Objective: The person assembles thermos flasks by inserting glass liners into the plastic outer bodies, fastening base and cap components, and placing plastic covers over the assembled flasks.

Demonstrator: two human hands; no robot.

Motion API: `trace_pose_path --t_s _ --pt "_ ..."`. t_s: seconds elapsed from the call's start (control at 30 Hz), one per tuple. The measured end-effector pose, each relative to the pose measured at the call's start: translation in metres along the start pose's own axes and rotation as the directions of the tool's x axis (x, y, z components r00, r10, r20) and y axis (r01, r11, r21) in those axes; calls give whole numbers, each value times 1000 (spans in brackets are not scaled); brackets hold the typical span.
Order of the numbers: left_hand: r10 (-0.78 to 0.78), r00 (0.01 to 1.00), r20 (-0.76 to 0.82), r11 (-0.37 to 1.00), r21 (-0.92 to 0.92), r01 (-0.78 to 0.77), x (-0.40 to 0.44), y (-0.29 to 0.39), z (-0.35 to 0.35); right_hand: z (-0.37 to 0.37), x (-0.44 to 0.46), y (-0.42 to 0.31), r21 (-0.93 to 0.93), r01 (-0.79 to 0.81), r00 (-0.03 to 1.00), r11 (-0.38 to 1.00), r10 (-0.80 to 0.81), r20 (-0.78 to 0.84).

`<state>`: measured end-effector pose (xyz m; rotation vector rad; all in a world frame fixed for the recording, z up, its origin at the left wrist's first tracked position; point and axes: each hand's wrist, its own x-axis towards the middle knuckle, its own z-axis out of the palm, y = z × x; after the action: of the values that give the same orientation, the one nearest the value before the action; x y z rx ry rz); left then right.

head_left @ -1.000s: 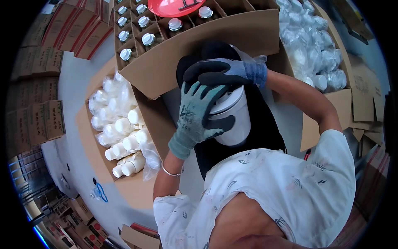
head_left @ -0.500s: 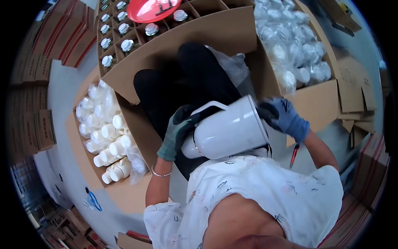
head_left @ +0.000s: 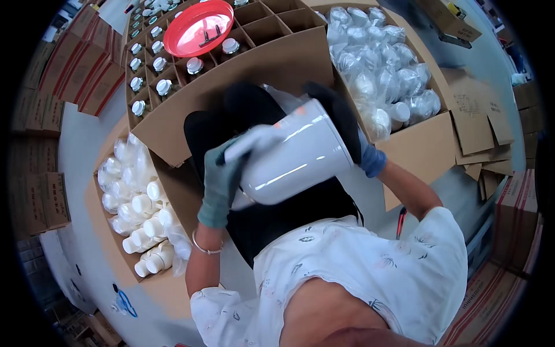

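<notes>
- Through the head view, I saw that the white jug (head_left: 298, 159) had rolled over within the last half second: its handle (head_left: 257, 140), earlier along the far side, had come round to the upper face by the left hand.
- An orange patch (head_left: 291, 120) had come into sight on the jug's far side.
- The left hand (head_left: 222, 176) gripped the jug's left end beside the handle; blur hid exactly which fingers held what.
- The right hand (head_left: 347, 130) had shifted to the far edge of the wide end and lay against it. I could not tell whether it was closed there or only steadying.
- The jug lay tilted over the black trousers (head_left: 283, 231), wide end to the right and far; I could not tell whether it touched them.
- I judged this as a turn in mid-course, with the left hand likely carrying the hold.
- The red dish (head_left: 188, 41) rested on the divided box (head_left: 231, 87) beyond, untouched by either hand.
</notes>
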<state>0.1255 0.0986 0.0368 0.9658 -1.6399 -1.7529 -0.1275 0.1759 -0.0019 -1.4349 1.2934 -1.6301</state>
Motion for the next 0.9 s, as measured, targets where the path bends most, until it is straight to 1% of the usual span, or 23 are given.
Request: trace_pose_path --t_s 0.03,0.07,0.1,0.13,0.17,0.2,0.23,0.27,0.3,0.33,0.4,0.43,0.53,0.57,0.6,0.67,0.7,0.73,0.77,0.8,0.83,0.9 --pt "-37 999 -35 997 -75 34 0 -4 2 -8 0 5 36 78 990 996 -82 118" --pt "170 985 -11 969 186 -165 4 -5 5 -10 6 5 59 52 980 997 -63 190" --pt "427 896 117 744 518 -422 8 11 12 -12 12 4 78 24 964 997 -44 261" --pt "577 749 325 361 722 -591 8 28 21 -4 2 19 297 -192 977 935 153 147" --pt "588 693 417 249 721 -646 8 29 27 -8 6 25 757 -526 839 387 386 385" --pt "547 718 430 238 742 -626 9 45 28 -10 8 27 619 -493 870 612 366 331" --pt "609 727 317 378 689 -618 21 25 14 -12 10 27 431 -435 898 791 344 276" --pt "648 738 190 509 613 -604 30 6 0 -11 16 14 510 -615 780 602 560 279" --pt "351 935 -56 874 378 -305 26 9 -1 -8 21 7 131 -196 966 972 168 197" --pt "52 988 -147 979 202 -21 28 -6 -16 -5 27 0 -354 267 964 896 -256 77" --pt "281 943 -181 896 401 -190 26 -11 -9 -4 30 -27 -67 178 945 982 -151 291" --pt "378 899 -222 838 496 -229 23 -6 -2 2 33 -23 69 113 965 991 -126 229" --pt "379 885 -273 909 290 -300 20 2 -8 6 48 -37 60 37 951 998 -53 304" --pt "360 891 -276 925 226 -304 19 8 -13 9 55 -40 -3 129 939 992 -121 323" --pt "389 881 -270 913 236 -331 16 18 -17 12 61 -46 101 112 947 989 -137 290" --pt "508 823 -255 768 566 -299 13 -1 -58 25 72 -59 325 84 962 942 -162 220" --pt "304 881 -361 915 369 -164 6 6 -69 20 88 -48 235 195 941 952 -250 229" --pt "263 886 -382 932 336 -132 -2 -2 -88 17 102 -35 182 307 918 934 -341 203" --pt "304 856 -419 919 365 -148 -12 -15 -109 13 116 -32 -29 393 891 919 -373 258" --pt "341 826 -449 906 391 -161 -18 -20 -122 13 131 -32 -239 469 866 850 -390 312" --pt "207 839 -503 977 60 -204 -18 -23 -134 22 150 -26 -318 571 813 757 -469 345" --pt "88 853 -514 972 -143 -187 -19 -34 -157 42 204 22 -345 510 837 788 -361 412"
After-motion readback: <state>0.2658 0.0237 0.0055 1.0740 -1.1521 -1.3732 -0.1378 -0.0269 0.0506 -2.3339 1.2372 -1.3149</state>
